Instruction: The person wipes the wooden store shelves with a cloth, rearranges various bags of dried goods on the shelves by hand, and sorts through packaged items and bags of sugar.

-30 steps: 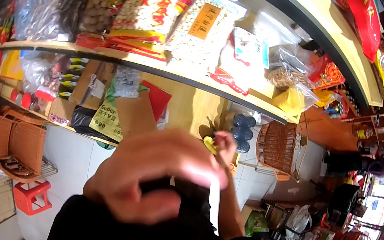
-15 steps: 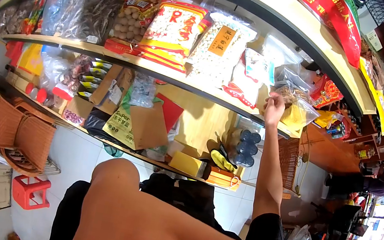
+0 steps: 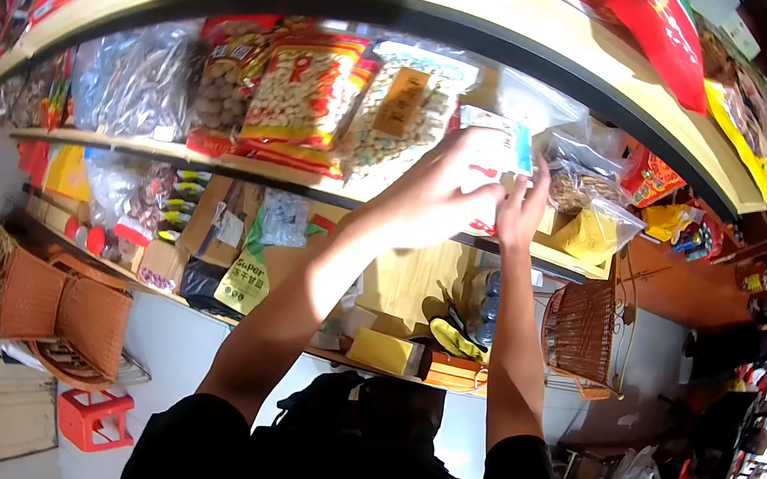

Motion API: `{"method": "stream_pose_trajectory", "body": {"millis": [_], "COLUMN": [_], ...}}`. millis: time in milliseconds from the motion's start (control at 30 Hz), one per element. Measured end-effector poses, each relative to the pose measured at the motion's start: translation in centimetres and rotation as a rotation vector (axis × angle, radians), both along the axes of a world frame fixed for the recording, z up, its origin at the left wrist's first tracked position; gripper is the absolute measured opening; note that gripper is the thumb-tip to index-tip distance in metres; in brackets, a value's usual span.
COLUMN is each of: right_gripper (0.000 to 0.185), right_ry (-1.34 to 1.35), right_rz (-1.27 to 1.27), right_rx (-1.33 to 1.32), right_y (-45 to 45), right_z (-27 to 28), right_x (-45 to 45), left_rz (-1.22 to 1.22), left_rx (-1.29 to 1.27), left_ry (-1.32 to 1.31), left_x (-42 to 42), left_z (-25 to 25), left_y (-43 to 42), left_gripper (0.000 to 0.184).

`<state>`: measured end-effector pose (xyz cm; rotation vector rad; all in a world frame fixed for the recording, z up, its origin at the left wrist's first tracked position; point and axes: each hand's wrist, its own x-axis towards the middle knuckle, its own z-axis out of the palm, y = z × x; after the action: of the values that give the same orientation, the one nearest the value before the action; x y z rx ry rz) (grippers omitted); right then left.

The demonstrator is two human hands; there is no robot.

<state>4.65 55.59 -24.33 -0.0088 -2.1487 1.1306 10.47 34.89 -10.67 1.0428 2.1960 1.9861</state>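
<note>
Both hands are at a small white packet (image 3: 520,149) with a blue edge and red lower trim, on the middle shelf. My left hand (image 3: 436,198) comes from the lower left, its fingers curled over the packet's left side and its thumb lower down in front. At the right edge is my right hand (image 3: 523,207), thumb and fingers drawn together on the packet. The hands hide much of its front. Just left of it leans a clear bag of pale pieces (image 3: 430,80) with an orange label. A bag of brown dried food (image 3: 583,187) lies to the right.
Left along the middle shelf (image 3: 283,174) stand red-and-yellow bags (image 3: 302,89). The upper shelf's dark edge (image 3: 421,17) curves above the hands. Below are a yellow box (image 3: 382,351) and bottles (image 3: 485,302). A wicker basket (image 3: 582,329) stands right; a person (image 3: 746,346) is farther off.
My left arm has swung up from the bottom foreground to the white packet. My right hand has moved left from beside the brown and yellow bags to that packet. The view has shifted.
</note>
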Motion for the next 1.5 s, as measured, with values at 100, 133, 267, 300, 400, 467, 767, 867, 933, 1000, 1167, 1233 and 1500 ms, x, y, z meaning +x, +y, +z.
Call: {"method": "stream_pose_trajectory", "body": {"millis": [100,133,267,300,400,467,767,867,933,1000,1167,1233,1500], "right_gripper": [0.044,0.044,0.04,0.039,0.036,0.032,0.026,0.025,0.027,0.032,0.031,0.03,0.031], "right_ry": [0.033,0.038,0.025,-0.017,-0.043,-0.026,0.083,0.197,0.266,0.269,0.266,0.265,0.584], "right_rz": [0.009,0.025,0.087,0.099,0.081,0.054,0.024,-0.004,0.017,0.075,0.084,0.132,0.065], "right_rx": [0.041,0.026,-0.028,-0.055,-0.133,-0.202,-0.286,-0.222,-0.203,-0.226,-0.376,-0.43,-0.043], "right_y": [0.0,0.1,0.3,0.4,0.5,0.7,1.5,1.3,1.4,1.5,1.7,1.9,-2.2], "right_z": [0.6,0.5,1.0,1.2,1.4,0.8,-1.3,-1.1,-1.4,-1.6,-1.9,-2.5,-2.1], "right_x": [0.2,0.3,0.9,1.1,1.1,0.8,0.3,1.0,1.0,1.1,0.8,1.0,12.4], "left_rz": [0.297,0.424,0.464,0.47,0.475,0.501,0.181,0.209,0.223,0.246,0.245,0.225,-0.217], "left_rx": [-0.281,-0.424,-0.5,-0.443,-0.368,-0.27,0.468,0.365,0.266,0.325,0.344,0.33,0.441], "left_ry": [0.02,0.133,0.078,0.029,0.058,0.186,-0.773,-0.708,-0.595,-0.557,-0.364,-0.309,-0.612], "left_x": [-5.7,-5.8,-6.7,-6.8,-6.7,-7.1,-7.1,-7.7,-6.8,-5.9,-4.3,-3.1,5.3], "left_z": [-6.4,-6.2,-6.8,-7.1,-7.8,-9.0,-5.9,-6.6,-6.0,-6.4,-8.0,-8.0,-10.3], "left_y": [3.2,4.1,6.5,7.0,7.6,7.6,8.0,7.9,7.7,8.4,8.8,8.3,0.5], "left_gripper": [0.059,0.06,0.063,0.062,0.056,0.048,0.034,0.033,0.042,0.048,0.062,0.065,0.076]}}
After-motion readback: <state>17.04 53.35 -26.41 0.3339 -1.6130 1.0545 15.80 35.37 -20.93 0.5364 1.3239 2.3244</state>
